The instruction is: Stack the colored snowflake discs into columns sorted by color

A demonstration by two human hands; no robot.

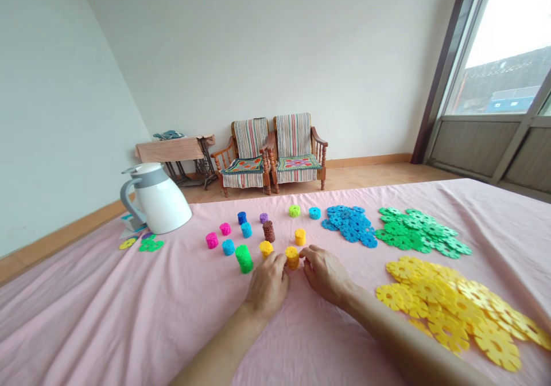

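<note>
A short stack of yellow snowflake discs (293, 258) stands upright between my two hands. My left hand (267, 284) is at its left side, fingers curled in and fingertips against it. From the right, my right hand (326, 272) meets the same stack with bent fingers. Close behind are another yellow stack (300, 237) and a yellow stack (266, 250) partly covered by my left hand. A taller green stack (244, 259) and a brown stack (268, 231) stand to the left and behind. The undersides of my fingers are hidden.
Loose yellow discs (447, 300) spread at the right, with green discs (422, 231) and blue discs (349, 224) behind. Several small coloured stacks, including a pink stack (212, 240), stand left. A white jug (163, 202) is on the pink cloth (172, 317). Two chairs (297, 145) stand beyond.
</note>
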